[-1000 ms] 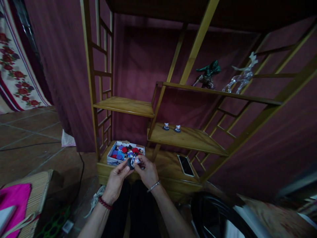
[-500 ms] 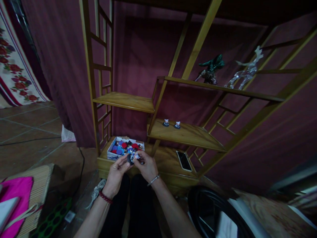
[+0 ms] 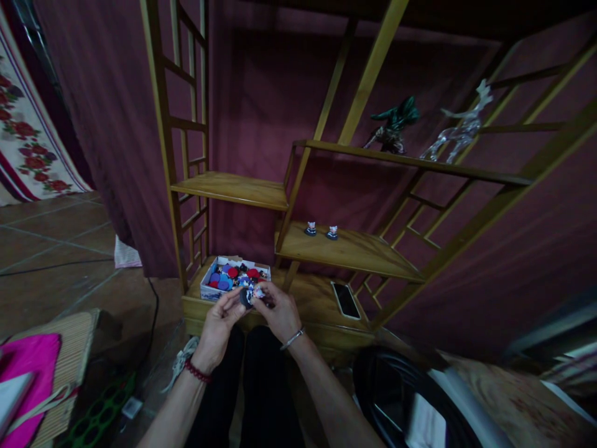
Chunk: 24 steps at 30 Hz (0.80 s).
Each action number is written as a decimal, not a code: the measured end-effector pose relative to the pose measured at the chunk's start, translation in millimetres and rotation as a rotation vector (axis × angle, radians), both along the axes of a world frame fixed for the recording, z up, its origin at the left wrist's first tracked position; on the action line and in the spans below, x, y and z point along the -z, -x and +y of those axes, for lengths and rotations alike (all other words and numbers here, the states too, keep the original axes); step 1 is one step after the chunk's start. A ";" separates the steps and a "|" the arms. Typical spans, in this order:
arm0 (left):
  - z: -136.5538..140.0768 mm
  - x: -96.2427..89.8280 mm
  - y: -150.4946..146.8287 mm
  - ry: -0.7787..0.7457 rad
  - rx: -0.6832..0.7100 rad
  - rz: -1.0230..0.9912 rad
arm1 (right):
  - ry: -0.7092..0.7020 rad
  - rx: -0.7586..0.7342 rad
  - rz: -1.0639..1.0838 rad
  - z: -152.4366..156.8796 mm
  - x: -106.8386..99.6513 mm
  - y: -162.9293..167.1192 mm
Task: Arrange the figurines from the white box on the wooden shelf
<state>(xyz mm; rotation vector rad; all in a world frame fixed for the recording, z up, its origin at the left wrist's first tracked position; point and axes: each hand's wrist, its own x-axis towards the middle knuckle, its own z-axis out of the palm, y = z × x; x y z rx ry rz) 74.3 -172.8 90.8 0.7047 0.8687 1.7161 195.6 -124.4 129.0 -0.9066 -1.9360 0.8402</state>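
1. The wooden shelf unit (image 3: 161, 118) fills most of the view, its boards set at several heights within an open lattice frame.
2. On its upper right board stand a clear deer ornament (image 3: 459, 134) and, just left of it, a dark green statue (image 3: 394, 124).
3. A white box (image 3: 209, 292) sits at the left of the lowest board, packed with small pieces in red, blue and purple; most are too jumbled to tell apart.
4. The left hand (image 3: 219, 326), a dark red beaded bracelet at its wrist, grips a small figurine (image 3: 247, 298) by its dark round base. The right hand (image 3: 281, 313), with a silvery bangle, pinches the figurine's pale upper part.
5. A phone (image 3: 346, 301) with a dark screen lies flat toward the right of the lowest board.
6. Two small figurines stand upright and apart on the middle board: a left one (image 3: 310, 229) and a right one (image 3: 331, 233), both on dark bases.
7. The gripped figurine is tilted, base toward the left, in front of the box.
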 end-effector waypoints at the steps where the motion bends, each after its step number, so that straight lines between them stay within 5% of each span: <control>1: 0.3 -0.4 -0.7 0.002 -0.004 -0.002 | -0.003 0.001 -0.003 0.4 -0.5 -0.5; 24: -1.3 6.7 1.1 -0.003 0.029 -0.092 | -0.152 -0.010 -0.153 2.0 -1.0 -0.7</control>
